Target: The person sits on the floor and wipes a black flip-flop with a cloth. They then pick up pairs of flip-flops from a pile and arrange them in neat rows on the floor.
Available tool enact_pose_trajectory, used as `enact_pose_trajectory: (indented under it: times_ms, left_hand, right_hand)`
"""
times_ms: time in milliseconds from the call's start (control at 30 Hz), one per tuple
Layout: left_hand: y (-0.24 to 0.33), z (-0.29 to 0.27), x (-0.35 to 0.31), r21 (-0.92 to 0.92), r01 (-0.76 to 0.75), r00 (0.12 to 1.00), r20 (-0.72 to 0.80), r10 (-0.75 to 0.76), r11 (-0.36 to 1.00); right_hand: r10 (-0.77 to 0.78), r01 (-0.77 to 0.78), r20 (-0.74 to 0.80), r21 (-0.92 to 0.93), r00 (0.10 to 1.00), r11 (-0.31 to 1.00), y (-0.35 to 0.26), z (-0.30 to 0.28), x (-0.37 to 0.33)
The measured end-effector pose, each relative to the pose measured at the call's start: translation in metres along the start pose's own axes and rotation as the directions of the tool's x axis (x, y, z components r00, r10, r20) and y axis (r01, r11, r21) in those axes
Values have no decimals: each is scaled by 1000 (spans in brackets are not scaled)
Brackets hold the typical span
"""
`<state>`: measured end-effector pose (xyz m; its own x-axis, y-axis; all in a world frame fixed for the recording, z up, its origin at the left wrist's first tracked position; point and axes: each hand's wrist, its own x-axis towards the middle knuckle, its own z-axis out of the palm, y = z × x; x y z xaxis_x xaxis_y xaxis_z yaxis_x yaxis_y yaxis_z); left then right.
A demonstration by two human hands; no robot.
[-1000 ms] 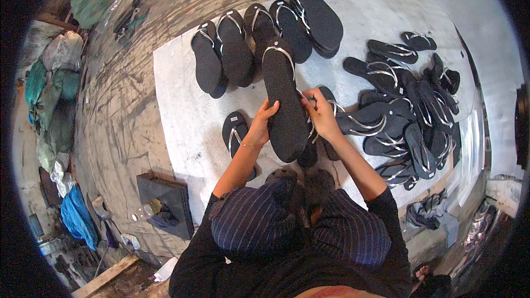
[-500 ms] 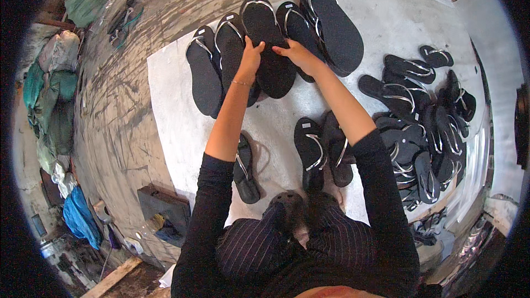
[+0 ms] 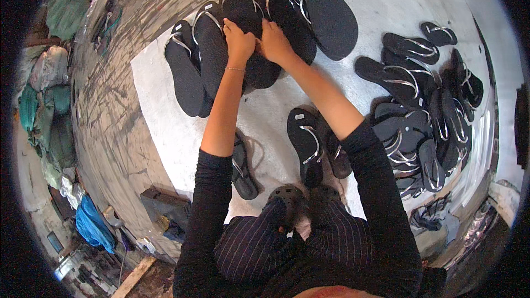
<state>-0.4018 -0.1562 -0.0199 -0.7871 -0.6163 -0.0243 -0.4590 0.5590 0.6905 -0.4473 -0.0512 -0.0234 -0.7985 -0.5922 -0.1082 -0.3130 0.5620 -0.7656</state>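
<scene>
Both my hands are on a black flip-flop (image 3: 261, 75) with silver straps, in the middle of a row at the far side of the white sheet. My left hand (image 3: 239, 43) is closed at its left edge, below the straps. At the right edge, my right hand (image 3: 274, 42) is closed too, the thumbs near each other over the sole. What the fingertips grip underneath is hidden. Left of it lie two more flip-flops, the outer one (image 3: 184, 72) and an inner one (image 3: 211, 44). To its right are another flip-flop (image 3: 292, 25) and a larger-looking one (image 3: 329, 14).
A heap of black flip-flops (image 3: 408, 127) covers the right of the white sheet (image 3: 157, 107). Closer to my feet lie a single flip-flop (image 3: 243, 179) and a pair (image 3: 302, 140). A dark box (image 3: 165, 207), a blue bag (image 3: 94, 223) and green sacks (image 3: 55, 110) stand left.
My hands have moved closer together on the middle flip-flop, and their grip has shifted. The view has tilted, so the row sits higher and further left in the picture.
</scene>
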Motion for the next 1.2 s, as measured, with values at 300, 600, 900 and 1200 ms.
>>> enact_pose_trajectory:
  times_ms: [300,600,900,1200]
  left_hand:
    - [10,4,-6,72,-38,998,-50,42,997]
    - [60,-23,-86,155,-388,878,-236,415,909]
    - [34,22,-260,-303,-417,777,370,509,857]
    - [36,41,-316,-275,-108,855,465,230,955]
  right_hand:
    - [-228,260,-262,93,938,961,-5,-18,-89]
    - [32,32,-315,195,949,980,51,-87,-297]
    - [150,-331,-321,-639,935,695,113,-158,-346]
    - [46,-33,40,-275,998,961,89,-190,-385]
